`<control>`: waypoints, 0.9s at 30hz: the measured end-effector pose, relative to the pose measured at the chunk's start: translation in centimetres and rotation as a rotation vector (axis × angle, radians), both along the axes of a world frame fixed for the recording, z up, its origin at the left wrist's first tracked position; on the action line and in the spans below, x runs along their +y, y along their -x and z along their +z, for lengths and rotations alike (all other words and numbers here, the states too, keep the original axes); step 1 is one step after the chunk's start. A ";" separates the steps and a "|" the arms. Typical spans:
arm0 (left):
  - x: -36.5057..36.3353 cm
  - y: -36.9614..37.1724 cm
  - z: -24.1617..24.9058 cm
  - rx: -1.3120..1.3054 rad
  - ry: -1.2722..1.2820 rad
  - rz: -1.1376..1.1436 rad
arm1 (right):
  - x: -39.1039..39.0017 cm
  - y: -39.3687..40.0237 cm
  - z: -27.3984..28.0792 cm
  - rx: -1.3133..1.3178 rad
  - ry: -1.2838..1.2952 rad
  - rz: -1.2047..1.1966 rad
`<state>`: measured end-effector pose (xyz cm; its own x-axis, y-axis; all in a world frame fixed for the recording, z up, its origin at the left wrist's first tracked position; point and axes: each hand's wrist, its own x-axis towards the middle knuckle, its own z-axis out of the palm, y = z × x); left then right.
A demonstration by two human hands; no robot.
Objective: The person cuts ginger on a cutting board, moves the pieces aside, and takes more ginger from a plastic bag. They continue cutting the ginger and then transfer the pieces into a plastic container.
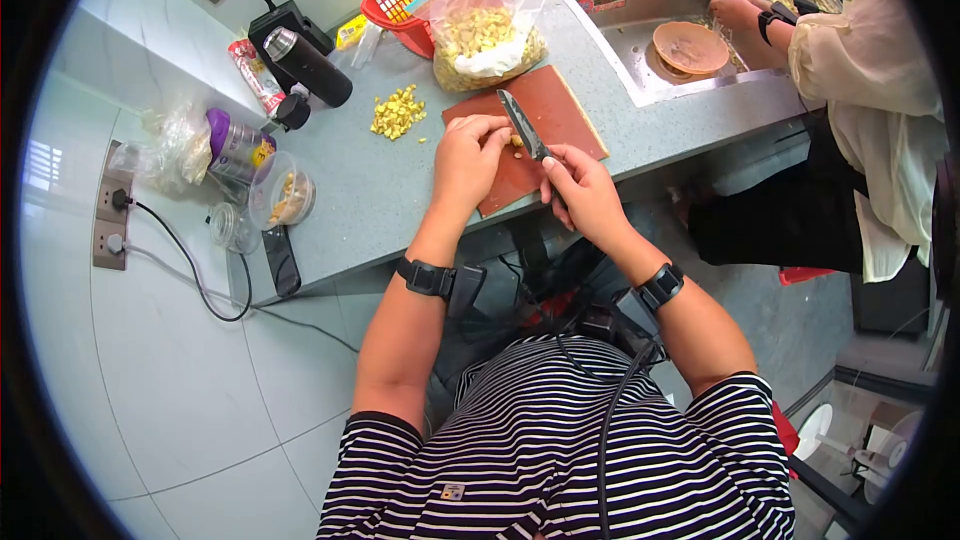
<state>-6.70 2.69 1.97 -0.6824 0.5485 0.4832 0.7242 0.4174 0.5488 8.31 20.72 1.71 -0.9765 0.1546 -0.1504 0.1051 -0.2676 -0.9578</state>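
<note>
My right hand (580, 190) is closed round the handle of a knife (522, 123), its dark blade slanting up and left over the reddish-brown cutting board (575, 118). At the board's left side, my left hand (470, 160) has its fingers bent and drawn together; what they pinch, if anything, is hidden. A small yellowish food piece (516, 140) lies by the left thumb and the blade. Left of the board is a pile of cut yellow pieces (398, 113). Behind the board stands an open zip bag (482, 45) holding more yellowish pieces.
A red basket (400, 12) stands behind the bag. To the left are a black thermos (308, 67), a clear tub (281, 190) and a phone (281, 261). At right, another person's hands work over the sink (612, 22), where an orange-brown bowl (690, 47) sits.
</note>
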 end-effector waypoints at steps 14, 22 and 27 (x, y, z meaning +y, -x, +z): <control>-0.6 -0.1 0.4 -0.314 -0.248 0.229 | -0.3 -1.3 -0.7 -0.030 -0.012 -0.045; -11.1 -0.5 4.1 0.048 -0.089 0.388 | 0.2 -1.5 -1.4 0.029 -0.066 -0.073; -22.8 2.9 9.5 0.234 0.217 0.705 | -0.4 -1.8 -2.3 0.014 -0.030 -0.077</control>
<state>-9.56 -20.12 11.43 -0.7989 0.1214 0.5891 0.3344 0.9037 0.2672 10.07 20.35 -0.63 -0.9635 0.2337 -0.1304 0.0714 -0.2451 -0.9669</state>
